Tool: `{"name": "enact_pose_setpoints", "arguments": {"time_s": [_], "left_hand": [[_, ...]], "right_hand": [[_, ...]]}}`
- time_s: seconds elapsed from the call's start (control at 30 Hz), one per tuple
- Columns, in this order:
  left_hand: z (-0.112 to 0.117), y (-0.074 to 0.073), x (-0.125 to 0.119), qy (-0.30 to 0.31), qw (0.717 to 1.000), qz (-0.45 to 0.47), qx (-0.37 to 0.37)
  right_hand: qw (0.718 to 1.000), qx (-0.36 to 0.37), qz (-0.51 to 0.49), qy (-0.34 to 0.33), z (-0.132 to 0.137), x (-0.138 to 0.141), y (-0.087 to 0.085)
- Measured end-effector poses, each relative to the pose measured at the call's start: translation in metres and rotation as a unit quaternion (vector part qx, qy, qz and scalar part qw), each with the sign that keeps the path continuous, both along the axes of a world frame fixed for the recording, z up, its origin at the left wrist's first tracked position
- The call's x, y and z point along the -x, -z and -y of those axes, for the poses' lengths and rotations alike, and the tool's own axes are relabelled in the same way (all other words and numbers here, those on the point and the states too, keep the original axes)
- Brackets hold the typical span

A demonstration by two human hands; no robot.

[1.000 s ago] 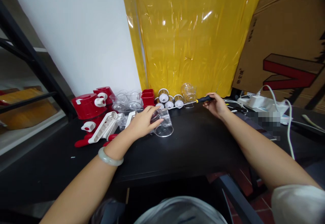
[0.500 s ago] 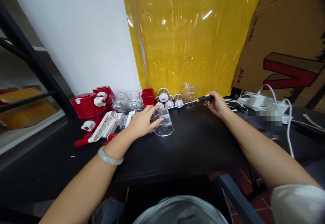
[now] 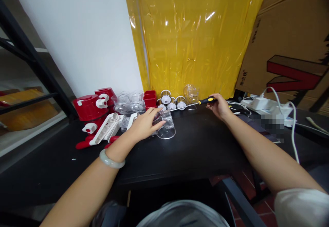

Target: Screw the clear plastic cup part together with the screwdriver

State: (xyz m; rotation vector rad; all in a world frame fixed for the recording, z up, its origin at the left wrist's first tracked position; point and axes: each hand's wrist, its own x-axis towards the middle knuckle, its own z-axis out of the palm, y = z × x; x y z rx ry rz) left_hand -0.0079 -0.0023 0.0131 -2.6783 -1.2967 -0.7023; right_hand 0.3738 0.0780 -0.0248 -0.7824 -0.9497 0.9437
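Observation:
My left hand (image 3: 147, 124) is closed around a clear plastic housing (image 3: 168, 126) that lies on the black table, its round open end toward me. My right hand (image 3: 218, 107) grips the black-and-yellow handle of a screwdriver (image 3: 207, 100). The long metal shaft runs leftward, and its tip meets the upper part of the clear housing. Exactly what the tip touches is too small to make out. Behind the shaft, several white-rimmed drums with metal mesh (image 3: 166, 96) are stacked by a red plastic hopper (image 3: 149, 99).
Red housings (image 3: 88, 107) and white handles (image 3: 106, 127) lie at the left. Several clear plastic parts (image 3: 128, 102) stand behind my left hand, another clear part (image 3: 191, 93) behind the shaft. A white power strip with cables (image 3: 272, 105) sits right, before a cardboard box (image 3: 285, 38).
Both hands, the screwdriver and the clear housing keep nearly the same places. The whole view has shifted very slightly.

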Motion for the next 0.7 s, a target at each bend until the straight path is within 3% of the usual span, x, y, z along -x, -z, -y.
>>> {"name": "enact_pose_setpoints", "arguments": {"time_s": [0.13,0.3,0.7], "left_hand": [[0.0003,-0.0008,-0.0008,-0.004,1.0,-0.003,0.001],[0.0004,-0.0007,-0.0005,-0.004,1.0,-0.003,-0.001],[0.0009,-0.0012,-0.0007,-0.003,1.0,-0.002,0.004]], "right_hand": [[0.998,-0.005,0.036,0.05,-0.0028,0.0005,0.0017],[0.998,0.003,0.036,0.053,0.0001,0.0019,0.0002],[0.999,-0.002,-0.038,-0.025,0.0059,-0.0021,0.0]]}}
